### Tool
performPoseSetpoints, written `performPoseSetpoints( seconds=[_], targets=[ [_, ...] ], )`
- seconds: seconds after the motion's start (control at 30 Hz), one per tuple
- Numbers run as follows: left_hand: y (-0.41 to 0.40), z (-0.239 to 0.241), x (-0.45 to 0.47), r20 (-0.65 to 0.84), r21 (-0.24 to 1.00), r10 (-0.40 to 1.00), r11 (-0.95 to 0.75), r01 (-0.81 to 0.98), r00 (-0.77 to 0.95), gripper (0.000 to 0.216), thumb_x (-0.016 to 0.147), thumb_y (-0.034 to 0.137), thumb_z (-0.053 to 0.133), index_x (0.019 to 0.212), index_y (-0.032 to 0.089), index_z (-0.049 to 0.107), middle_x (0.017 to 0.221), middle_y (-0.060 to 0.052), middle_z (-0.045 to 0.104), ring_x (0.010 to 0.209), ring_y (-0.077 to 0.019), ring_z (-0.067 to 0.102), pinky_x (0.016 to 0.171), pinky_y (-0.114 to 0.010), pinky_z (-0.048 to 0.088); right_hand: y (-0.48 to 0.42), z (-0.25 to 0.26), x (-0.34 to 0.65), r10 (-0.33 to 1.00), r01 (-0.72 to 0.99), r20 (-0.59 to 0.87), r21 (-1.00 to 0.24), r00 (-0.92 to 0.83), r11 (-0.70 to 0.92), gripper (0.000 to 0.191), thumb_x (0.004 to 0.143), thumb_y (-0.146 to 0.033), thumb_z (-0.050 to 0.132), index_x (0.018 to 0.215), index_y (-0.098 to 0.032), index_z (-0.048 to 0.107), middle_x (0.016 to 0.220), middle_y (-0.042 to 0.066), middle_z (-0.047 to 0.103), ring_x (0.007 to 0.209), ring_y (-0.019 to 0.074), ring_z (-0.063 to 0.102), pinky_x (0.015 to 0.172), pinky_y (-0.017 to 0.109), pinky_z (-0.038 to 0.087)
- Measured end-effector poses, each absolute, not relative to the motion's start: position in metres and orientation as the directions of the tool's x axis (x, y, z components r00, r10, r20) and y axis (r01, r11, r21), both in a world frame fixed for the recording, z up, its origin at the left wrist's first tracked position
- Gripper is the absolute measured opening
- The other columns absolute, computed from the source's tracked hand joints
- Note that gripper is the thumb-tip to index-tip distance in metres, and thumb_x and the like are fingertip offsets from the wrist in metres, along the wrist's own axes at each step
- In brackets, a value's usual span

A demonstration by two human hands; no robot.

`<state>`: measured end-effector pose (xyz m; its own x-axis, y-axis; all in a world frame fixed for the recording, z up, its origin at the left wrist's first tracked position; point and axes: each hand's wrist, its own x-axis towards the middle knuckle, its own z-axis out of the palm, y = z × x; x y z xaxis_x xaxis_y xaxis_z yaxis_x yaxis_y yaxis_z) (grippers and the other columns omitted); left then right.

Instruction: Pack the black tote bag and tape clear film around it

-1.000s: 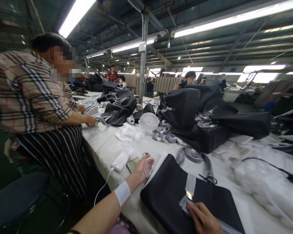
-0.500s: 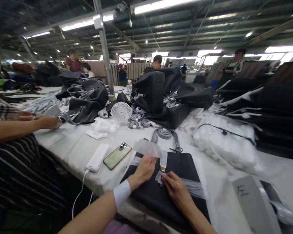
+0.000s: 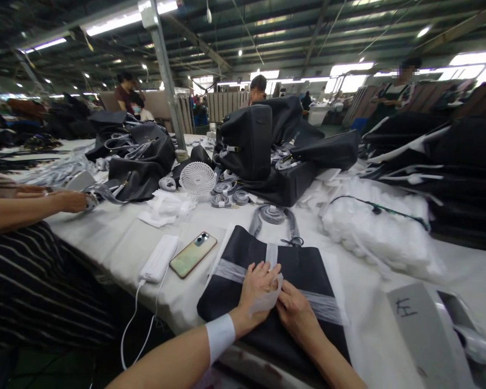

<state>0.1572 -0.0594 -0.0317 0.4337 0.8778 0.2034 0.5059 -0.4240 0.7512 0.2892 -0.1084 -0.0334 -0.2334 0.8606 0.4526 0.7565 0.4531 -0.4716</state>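
A black handbag (image 3: 235,246) lies flat on the table before me, with clear film round its side straps and a wrapped strap up its middle. My left hand (image 3: 259,286) is over the bag's centre, fingers bent, with a thin translucent wrapping sheet (image 3: 267,300) across its thumb side. Close against it, my right hand (image 3: 297,310) has its fingers pinched at the sheet's edge; what lies between the fingertips is hidden. Both hands cover the gold clasp. Beyond the bag's top edge rests a coiled, wrapped grey strap (image 3: 272,214).
Left of the bag are a phone (image 3: 193,254) and a white power bank (image 3: 160,258) with cables. Farther back stand a small white fan (image 3: 197,179) and piled black bags (image 3: 247,143). White stuffing in plastic (image 3: 380,221) and a grey box (image 3: 419,329) lie right. A co-worker's hand (image 3: 75,201) works at left.
My left hand has come down and right with the sheet, from the bag's upper part onto the clasp area beside my right hand. The clasp is now covered. The view has shifted slightly.
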Motion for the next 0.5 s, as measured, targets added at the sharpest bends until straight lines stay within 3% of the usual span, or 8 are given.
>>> performPoseSetpoints(
  seconds=[0.37,0.5],
  targets=[
    [-0.066,-0.038,0.164,0.144,0.676,0.892,-0.405,0.615,0.429,0.048,0.094,0.020,0.039,0.140,0.028,0.044,0.144,-0.010,0.047,0.131,-0.0266,0.042,0.111,-0.048,0.026,-0.117,-0.023,0.288,0.906,0.771,0.382,-0.515,-0.183,0.373,0.026,0.082,-0.006,0.043,0.067,-0.018,0.060,0.075,0.004,0.057,0.072,0.0156,0.054,0.064,0.025,0.047],
    [-0.071,-0.035,0.162,0.185,0.583,0.861,-0.485,0.652,0.474,0.049,0.092,0.019,0.043,0.141,0.028,0.043,0.148,-0.011,0.042,0.133,-0.0291,0.040,0.111,-0.052,0.025,-0.119,-0.018,0.290,0.926,0.712,0.340,-0.609,-0.162,0.349,0.024,0.078,-0.005,0.046,0.078,-0.018,0.066,0.090,0.007,0.063,0.083,0.0167,0.060,0.074,0.027,0.051]
  ],
)
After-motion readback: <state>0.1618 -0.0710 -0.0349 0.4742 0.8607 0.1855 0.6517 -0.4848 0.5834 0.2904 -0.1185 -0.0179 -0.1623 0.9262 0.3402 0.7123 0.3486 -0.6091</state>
